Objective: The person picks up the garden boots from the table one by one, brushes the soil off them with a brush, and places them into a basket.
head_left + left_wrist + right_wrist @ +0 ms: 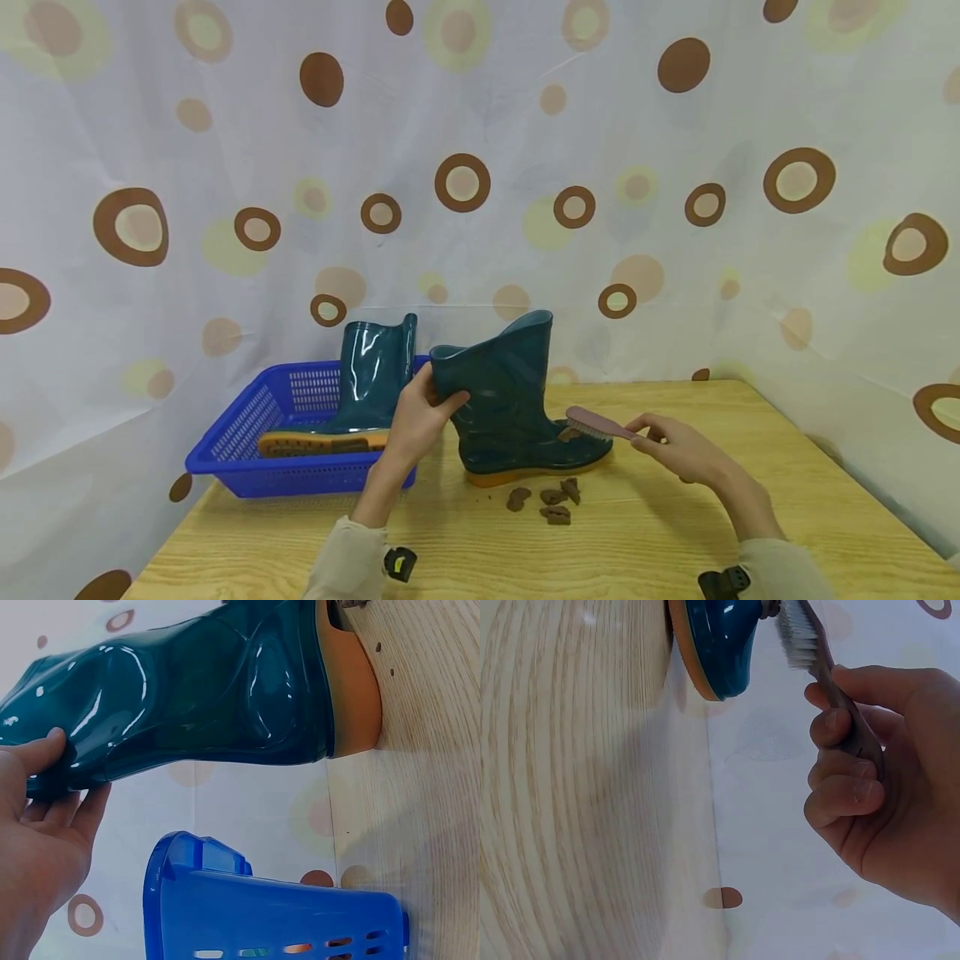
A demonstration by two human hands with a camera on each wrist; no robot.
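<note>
A dark green rubber boot (pixel 502 400) with an orange sole stands on the table, toe to the right. My left hand (pixel 420 417) grips its shaft near the top, thumb on the near side; the left wrist view shows this hand (pixel 45 832) on the boot's shaft (pixel 187 697). In my right hand (pixel 678 446) is the handle of a mauve scrub brush (pixel 592 421), its pale bristles facing down at the boot's instep. A brown clump (pixel 570 433) sits under the bristles on the boot. The right wrist view shows the fingers (pixel 840 795) curled round the handle.
Several brown clumps (pixel 555 497) lie on the wooden table (pixel 675 533) in front of the boot. At the left stands a blue plastic basket (pixel 300 483), a second green boot (pixel 371 375) in it. A patterned curtain (pixel 480 275) hangs behind.
</note>
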